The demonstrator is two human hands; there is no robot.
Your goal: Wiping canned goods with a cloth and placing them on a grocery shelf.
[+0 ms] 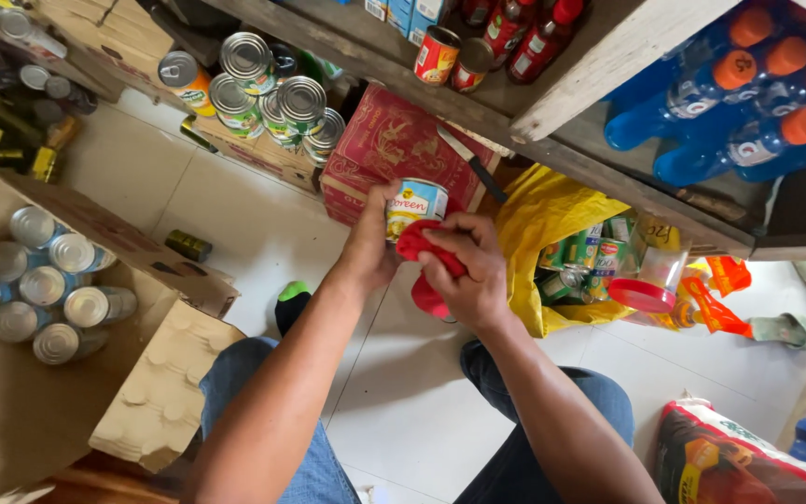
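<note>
Head view, one entry: my left hand [372,245] gripped a yellow-and-blue can [415,206], its long axis tilted, just before the red carton [386,140]. My right hand [466,271] pressed a red cloth [424,257] against the can's lower side.

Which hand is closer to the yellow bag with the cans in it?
Right. The right hand, holding a red cloth, is just beside the yellow bag. The left hand holds the can, farther away.

Can's [415,203] lower half behind red cloth [426,266]
</note>
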